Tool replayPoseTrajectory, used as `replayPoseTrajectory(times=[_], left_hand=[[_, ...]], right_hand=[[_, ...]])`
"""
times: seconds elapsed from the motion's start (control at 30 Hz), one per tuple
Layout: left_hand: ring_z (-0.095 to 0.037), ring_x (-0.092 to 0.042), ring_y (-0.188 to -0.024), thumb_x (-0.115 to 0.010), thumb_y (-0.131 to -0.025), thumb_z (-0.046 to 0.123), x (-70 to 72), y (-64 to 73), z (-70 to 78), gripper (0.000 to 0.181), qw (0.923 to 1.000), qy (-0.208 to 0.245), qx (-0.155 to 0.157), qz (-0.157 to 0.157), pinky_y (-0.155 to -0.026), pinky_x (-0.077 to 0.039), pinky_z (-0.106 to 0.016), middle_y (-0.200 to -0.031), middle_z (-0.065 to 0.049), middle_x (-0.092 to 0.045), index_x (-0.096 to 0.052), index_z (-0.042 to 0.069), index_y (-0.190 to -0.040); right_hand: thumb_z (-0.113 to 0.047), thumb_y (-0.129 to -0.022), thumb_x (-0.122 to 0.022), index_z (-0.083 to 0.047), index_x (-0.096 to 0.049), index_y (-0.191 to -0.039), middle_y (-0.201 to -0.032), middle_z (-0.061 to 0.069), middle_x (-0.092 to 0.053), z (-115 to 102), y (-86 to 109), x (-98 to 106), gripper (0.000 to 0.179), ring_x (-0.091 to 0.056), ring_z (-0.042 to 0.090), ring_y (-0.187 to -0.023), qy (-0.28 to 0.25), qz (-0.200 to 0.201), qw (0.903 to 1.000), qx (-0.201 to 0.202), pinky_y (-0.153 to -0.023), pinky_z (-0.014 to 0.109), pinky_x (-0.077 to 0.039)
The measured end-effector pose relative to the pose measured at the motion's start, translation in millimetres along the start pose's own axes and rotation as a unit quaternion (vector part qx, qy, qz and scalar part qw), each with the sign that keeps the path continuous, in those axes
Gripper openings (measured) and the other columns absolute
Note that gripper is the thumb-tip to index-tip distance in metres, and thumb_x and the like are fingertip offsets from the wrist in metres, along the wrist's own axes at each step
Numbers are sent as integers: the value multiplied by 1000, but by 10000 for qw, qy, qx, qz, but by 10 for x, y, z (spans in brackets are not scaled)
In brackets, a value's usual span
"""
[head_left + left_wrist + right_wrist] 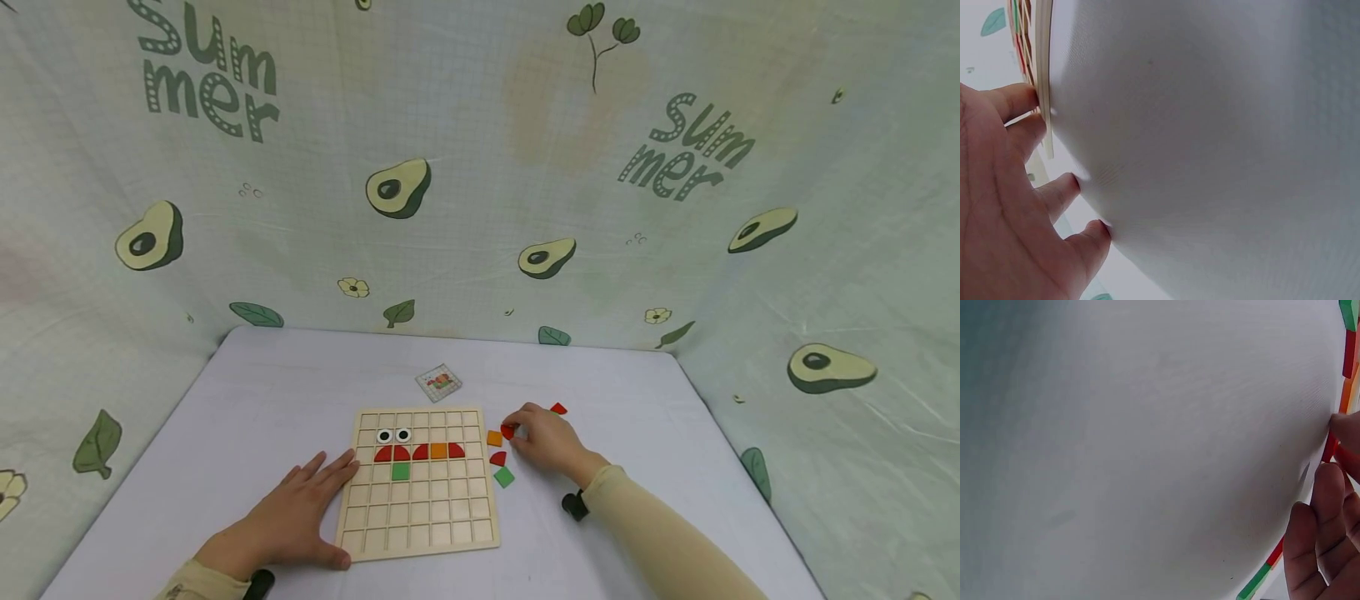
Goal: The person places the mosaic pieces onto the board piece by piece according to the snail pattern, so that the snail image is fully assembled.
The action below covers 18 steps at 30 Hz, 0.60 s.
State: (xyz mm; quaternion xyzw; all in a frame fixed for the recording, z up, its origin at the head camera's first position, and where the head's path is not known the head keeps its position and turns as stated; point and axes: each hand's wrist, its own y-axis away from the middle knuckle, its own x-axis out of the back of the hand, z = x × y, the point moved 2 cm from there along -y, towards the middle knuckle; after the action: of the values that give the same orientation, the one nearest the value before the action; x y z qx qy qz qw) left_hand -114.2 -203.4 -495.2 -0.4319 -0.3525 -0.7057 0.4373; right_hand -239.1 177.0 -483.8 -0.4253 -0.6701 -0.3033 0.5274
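Head view: my right hand (551, 443) pinches a red piece (507, 432) right of the grid board (422, 513) my spread left hand (302, 507) touches.

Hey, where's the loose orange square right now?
In the head view, the loose orange square sits just right of the board, left of the red piece the right hand pinches.

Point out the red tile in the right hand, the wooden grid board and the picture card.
Red tile (507, 432), head view: its exposed part.
Wooden grid board (419, 492), head view: a bare cell near the middle.
Picture card (438, 383), head view: middle of its printed face.
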Motion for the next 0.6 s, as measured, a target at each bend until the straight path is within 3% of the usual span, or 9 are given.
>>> replayPoseTrajectory(times=[0.6], left_hand=[[-45,-23,-145,-79,-50,80,-2,-12,2,127,9999,-2,87,-56,-110,-21,-69,-160,-4,-31,-45,9,-150]], right_hand=[[-21,-87,-76,-17,-75,-110,-94,-6,-60,-33,-21,26,24,-54,9,-78,-14,-80,9999,-85,-72,27,-53]])
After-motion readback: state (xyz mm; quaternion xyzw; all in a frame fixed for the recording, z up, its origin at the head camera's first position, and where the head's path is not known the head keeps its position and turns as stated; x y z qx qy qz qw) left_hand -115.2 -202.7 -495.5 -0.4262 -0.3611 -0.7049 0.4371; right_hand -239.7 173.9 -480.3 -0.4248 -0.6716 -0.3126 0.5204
